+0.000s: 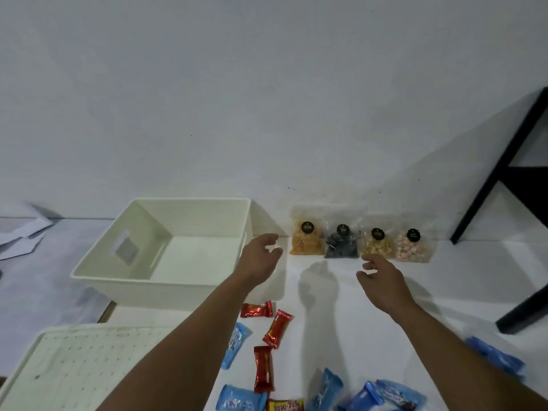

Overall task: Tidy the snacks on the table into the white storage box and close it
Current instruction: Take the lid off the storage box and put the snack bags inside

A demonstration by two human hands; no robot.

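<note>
Both hands reach out over the table (341,292), empty and loosely spread: the left hand (259,256) hovers by the right wall of the white storage box (184,289), the right hand (382,280) hangs just short of the row of clear pouches at the table's far edge. Nearest the person, along the near edge, blue packets (324,390) lie scattered, with a yellow-and-red wrapper (284,406) among them; one more blue packet (493,358) sits off toward the right edge. The white lid (74,369) rests flat at the near left corner. Beyond it, three red bars (277,329) lie loose beside another blue packet, just in front of the box. The box stands open and bare inside, toward the far left. Four pouches lean against the wall: orange (307,241), dark (341,244), pale yellow (376,246) and pink (412,246). Packing appears not yet begun. The next move likely calls for pinching a pouch by its top, lifting it clear of its neighbours, and carrying it leftward into the box.
</note>
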